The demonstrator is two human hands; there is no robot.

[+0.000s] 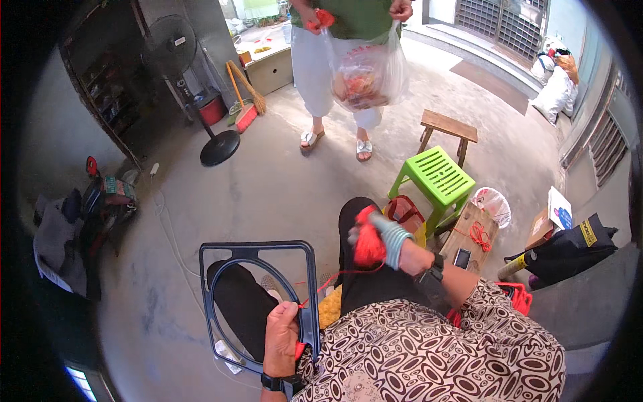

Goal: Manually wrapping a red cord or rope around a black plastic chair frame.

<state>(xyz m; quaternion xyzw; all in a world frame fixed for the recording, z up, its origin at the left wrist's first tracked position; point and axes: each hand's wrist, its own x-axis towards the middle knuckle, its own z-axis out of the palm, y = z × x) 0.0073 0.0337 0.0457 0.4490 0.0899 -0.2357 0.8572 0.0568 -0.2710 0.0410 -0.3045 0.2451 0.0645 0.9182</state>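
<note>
Head camera, looking down: at lower centre the left hand [281, 335] closes around the edge of a dark plastic frame [258, 249] propped on the lap, while at centre right the right hand [395, 236], in a striped glove, is clenched on a red cord bundle [368, 242]. A thin red strand [348, 273] runs taut between them; pulled harder, it could likely snag or slip off the frame. Another person [335, 40] stands at upper centre holding a plastic bag [368, 74].

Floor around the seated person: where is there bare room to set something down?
The widest bare patch of concrete floor lies between the fan base, the standing person's sandals and the dark frame. To the right it is crowded: green stool, wooden stool, bags. The left hand grips the frame.
</note>
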